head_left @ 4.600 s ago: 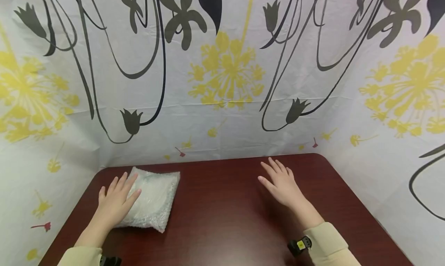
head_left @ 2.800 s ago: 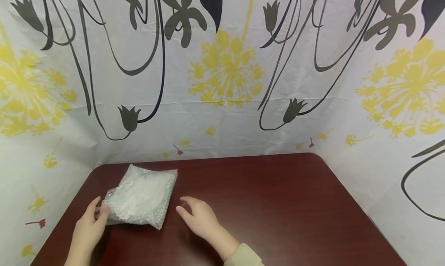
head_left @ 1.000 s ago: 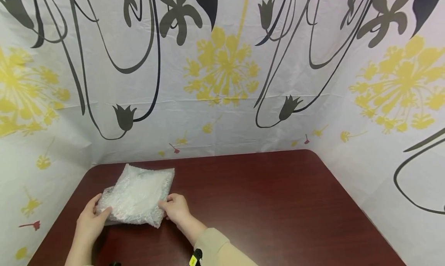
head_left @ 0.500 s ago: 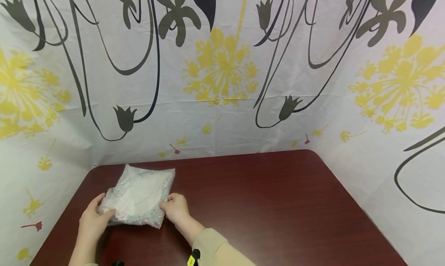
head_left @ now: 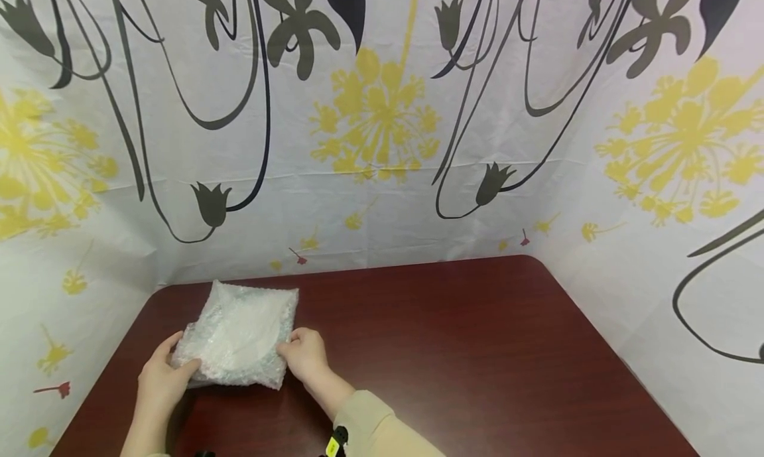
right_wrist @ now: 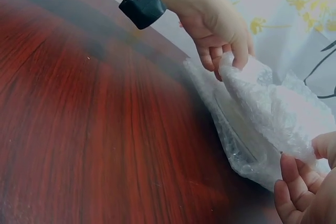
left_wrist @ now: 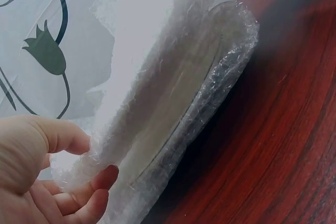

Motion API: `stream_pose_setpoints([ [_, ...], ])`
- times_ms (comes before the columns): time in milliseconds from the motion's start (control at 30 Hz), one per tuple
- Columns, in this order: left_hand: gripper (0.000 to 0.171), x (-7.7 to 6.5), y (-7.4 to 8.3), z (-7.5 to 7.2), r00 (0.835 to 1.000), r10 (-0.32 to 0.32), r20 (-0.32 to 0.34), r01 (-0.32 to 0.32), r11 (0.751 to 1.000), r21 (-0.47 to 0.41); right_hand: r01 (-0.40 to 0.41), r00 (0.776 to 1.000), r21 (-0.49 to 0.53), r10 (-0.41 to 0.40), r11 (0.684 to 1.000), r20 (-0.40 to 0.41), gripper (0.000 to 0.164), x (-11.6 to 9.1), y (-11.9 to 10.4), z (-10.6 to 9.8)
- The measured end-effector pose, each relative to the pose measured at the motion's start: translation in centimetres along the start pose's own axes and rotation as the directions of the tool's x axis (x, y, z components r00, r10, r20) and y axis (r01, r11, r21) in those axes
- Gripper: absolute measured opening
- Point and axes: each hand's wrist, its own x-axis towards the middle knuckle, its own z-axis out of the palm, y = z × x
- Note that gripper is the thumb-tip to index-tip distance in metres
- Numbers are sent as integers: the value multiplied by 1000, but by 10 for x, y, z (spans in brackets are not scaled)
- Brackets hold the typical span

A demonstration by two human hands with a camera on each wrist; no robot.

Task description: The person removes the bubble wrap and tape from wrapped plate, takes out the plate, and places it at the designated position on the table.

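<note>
A squarish bubble wrap package [head_left: 239, 341] lies at the table's left side. My left hand [head_left: 158, 381] pinches its near left corner between thumb and fingers, and my right hand [head_left: 307, 357] pinches its right edge. In the left wrist view, the upper layer of bubble wrap [left_wrist: 139, 51] is raised from the lower one, and a pale thing with a curved rim [left_wrist: 173, 114] shows between them; its kind is unclear. The right wrist view has the left hand [right_wrist: 220, 24] at the far end of the flap and the right hand [right_wrist: 307, 190] at the near end.
The dark red wooden table [head_left: 453, 351] extends right of the package. A white cloth backdrop [head_left: 382, 225] printed with flowers rises behind the table and along both sides. A black device [right_wrist: 144, 3] sits on the left wrist.
Both hands, first spread apart above the table, have come down to the package. The right hand moved left to its right edge, and both now grip the bubble wrap, shifting it only slightly.
</note>
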Motion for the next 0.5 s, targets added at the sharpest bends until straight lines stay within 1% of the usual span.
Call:
stream_pose_setpoints([
  [100, 67, -1, 3, 0, 1000, -1, 5, 1, 1000, -4, -9, 1000, 2, 9, 1000, 11, 21, 1, 1, -3],
  [267, 66, -3, 8, 1, 1000, -6, 22, 6, 1000, -19, 13, 1000, 3, -13, 1000, 12, 14, 5, 3, -10],
  [367, 67, -6, 12, 2, 999, -7, 36, 8, 999, -36, 17, 1000, 7, -17, 1000, 10, 12, 7, 3, -15],
  [500, 67, -9, 17, 3, 998, 0, 55, 4, 998, -69, 10, 1000, 17, -10, 1000, 25, 9, 9, 1, -24],
])
